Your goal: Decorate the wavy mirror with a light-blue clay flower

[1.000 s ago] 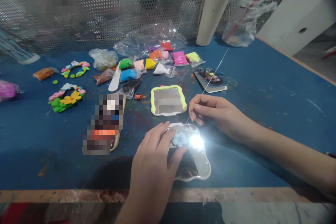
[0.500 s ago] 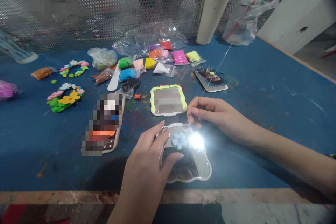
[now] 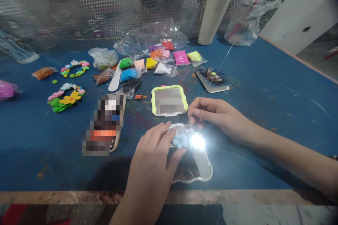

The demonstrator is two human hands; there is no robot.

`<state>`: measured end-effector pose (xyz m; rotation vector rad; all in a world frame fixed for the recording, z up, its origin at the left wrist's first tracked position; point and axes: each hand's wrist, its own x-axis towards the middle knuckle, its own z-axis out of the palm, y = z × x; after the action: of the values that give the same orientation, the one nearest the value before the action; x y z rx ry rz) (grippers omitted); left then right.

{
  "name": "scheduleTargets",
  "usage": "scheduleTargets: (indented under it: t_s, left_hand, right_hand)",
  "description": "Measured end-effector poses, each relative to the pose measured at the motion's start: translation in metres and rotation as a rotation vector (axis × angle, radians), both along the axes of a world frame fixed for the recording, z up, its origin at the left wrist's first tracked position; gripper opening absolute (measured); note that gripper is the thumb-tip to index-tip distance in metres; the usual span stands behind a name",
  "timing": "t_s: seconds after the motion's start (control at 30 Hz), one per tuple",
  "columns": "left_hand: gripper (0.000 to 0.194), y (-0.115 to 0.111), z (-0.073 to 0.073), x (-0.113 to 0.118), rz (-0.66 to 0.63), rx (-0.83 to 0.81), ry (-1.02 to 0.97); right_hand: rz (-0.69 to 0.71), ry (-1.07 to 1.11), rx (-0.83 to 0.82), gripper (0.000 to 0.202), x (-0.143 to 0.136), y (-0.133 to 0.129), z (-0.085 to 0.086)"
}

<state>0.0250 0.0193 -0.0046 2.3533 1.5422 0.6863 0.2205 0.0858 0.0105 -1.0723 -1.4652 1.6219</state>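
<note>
The blue flower [image 3: 180, 141] lies on the wavy-edged mirror [image 3: 204, 164], left of a bright reflection. The mirror rests near the front edge of the surface [image 3: 269, 119]; a narrow blue strip separates its lower rim from the worn border. The left hand [image 3: 150, 165] overlaps the mirror's left side; its thumb and forefinger are parted around the flower's left and lower sides. Whether they grip it cannot be told. The right hand [image 3: 204, 110], its fingers pinched together on a thin rod [image 3: 224, 59], is positioned at the mirror's upper right. A slim gap separates this mirror from the yellow-rimmed mirror [image 3: 169, 100] behind. Blue surface extends right of the booklet [image 3: 212, 80].

Containers: clear packets hold white clay [image 3: 163, 69], blue clay [image 3: 129, 74] and black clay [image 3: 131, 87]. The tumbler [image 3: 217, 15] stands lidded, contents hidden. A clear bag [image 3: 242, 26] contains a red straw.
</note>
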Motion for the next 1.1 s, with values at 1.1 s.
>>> scheduleTargets:
  t_s: [1.1]
  left_hand:
    - [0.027,-0.006,-0.001,0.019,0.097,0.143,0.047]
  right_hand:
    - [-0.018,-0.005,-0.010,0.014,0.001,0.001,0.002]
